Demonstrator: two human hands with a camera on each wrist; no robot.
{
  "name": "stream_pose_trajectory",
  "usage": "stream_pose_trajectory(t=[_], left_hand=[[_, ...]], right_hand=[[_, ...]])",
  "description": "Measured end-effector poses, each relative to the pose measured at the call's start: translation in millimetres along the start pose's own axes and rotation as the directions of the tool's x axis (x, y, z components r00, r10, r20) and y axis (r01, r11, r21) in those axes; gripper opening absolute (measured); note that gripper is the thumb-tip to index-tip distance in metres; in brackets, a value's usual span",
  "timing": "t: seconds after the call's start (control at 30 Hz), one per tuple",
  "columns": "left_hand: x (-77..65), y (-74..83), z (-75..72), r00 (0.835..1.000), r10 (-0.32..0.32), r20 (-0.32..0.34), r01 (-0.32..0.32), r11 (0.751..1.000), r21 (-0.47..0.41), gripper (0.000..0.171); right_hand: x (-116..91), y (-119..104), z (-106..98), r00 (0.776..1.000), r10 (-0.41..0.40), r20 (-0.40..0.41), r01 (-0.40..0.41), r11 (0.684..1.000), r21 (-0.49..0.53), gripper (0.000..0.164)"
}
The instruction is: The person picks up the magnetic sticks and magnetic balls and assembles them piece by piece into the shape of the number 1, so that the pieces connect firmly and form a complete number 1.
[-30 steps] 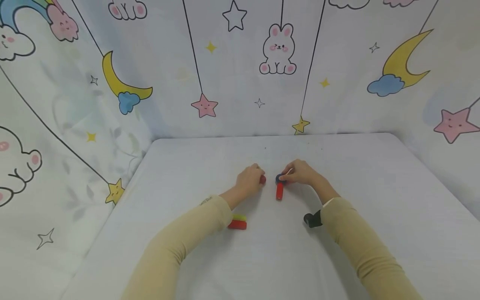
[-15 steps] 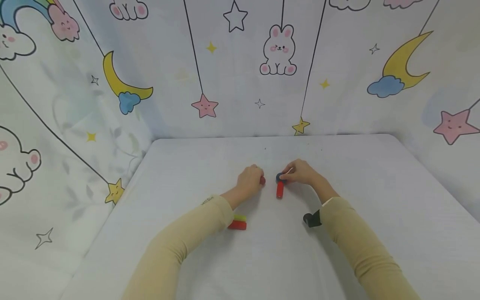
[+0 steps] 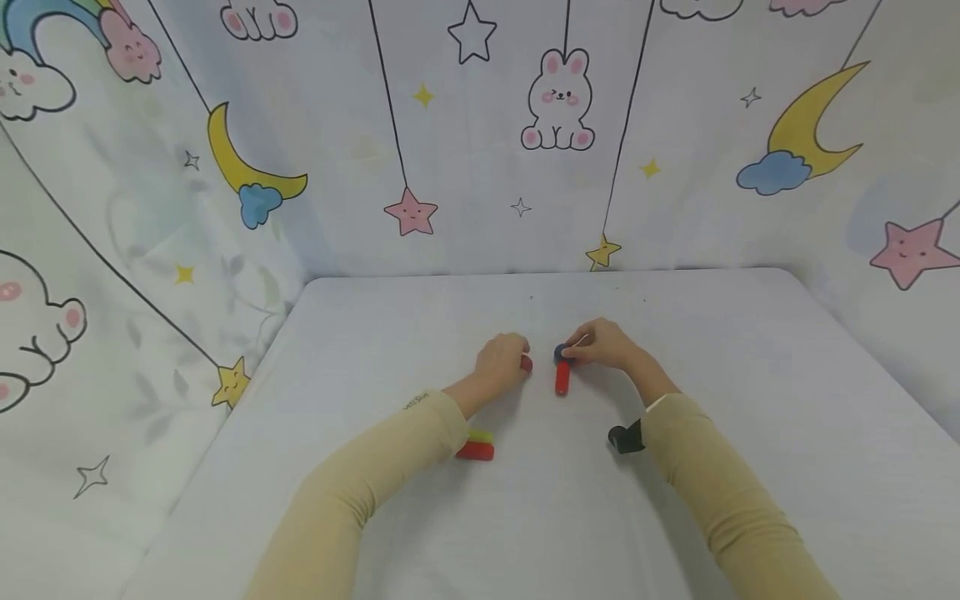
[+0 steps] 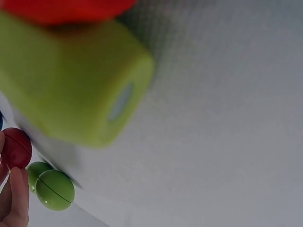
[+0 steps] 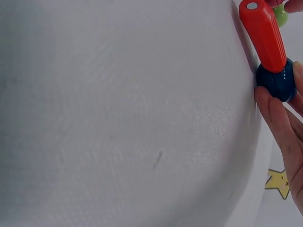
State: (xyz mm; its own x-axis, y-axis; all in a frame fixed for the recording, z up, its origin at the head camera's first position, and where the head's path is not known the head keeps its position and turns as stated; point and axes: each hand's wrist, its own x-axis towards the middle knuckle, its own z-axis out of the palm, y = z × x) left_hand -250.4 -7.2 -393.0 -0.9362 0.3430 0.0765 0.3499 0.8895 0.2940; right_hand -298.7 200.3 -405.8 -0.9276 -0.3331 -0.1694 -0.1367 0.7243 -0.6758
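Observation:
My left hand point(image 3: 501, 360) is at the table's middle, with thumb and fingers pinching a red ball point(image 4: 17, 148). Next to that ball, two green balls point(image 4: 55, 190) show in the left wrist view; the hand hides them in the head view. A little to the right, my right hand point(image 3: 603, 343) pinches a dark blue ball point(image 5: 279, 81) between thumb and fingers. From the blue ball a red rod point(image 3: 562, 378) points toward me, a pale disc in its end. Whether the red and green balls are joined, I cannot tell.
Beside the left sleeve lie a yellow-green rod point(image 3: 481, 436) and another red rod point(image 3: 476, 451), side by side. A dark piece with a rounded end point(image 3: 624, 439) sits by the right cuff, partly covered. A cartoon-printed cloth point(image 3: 480, 150) hangs behind the white table point(image 3: 420, 317).
The blue ball with its red rod has shifted very slightly away from me in the right hand. The left hand has barely moved and still holds the red ball.

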Motion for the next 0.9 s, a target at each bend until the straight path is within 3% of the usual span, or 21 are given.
stream_pose_trajectory(t=[0.3,0.4,0.57,0.9], left_hand=[[-0.9,0.9,0.8,0.999,0.020,0.026,-0.020,1.000,0.019,0.026],[-0.7,0.1,1.7,0.998,0.018,0.063,-0.019,1.000,0.015,0.026],[-3.3,-3.3,-1.3,0.992,0.018,0.127,-0.013,0.999,-0.039,0.030],[-3.2,-9.5,-1.1,0.989,0.012,0.148,0.003,0.995,-0.103,0.034]], right_hand=[[1.0,4.5,0.5,1.000,0.018,-0.013,-0.019,1.000,-0.012,0.038],[0.2,5.3,-0.1,1.000,0.012,-0.011,-0.012,1.000,-0.010,0.038],[-0.3,5.4,0.4,1.000,0.019,-0.008,-0.019,1.000,0.004,0.039],[-1.1,3.1,1.2,0.999,0.043,-0.009,-0.042,0.999,0.009,0.038]])
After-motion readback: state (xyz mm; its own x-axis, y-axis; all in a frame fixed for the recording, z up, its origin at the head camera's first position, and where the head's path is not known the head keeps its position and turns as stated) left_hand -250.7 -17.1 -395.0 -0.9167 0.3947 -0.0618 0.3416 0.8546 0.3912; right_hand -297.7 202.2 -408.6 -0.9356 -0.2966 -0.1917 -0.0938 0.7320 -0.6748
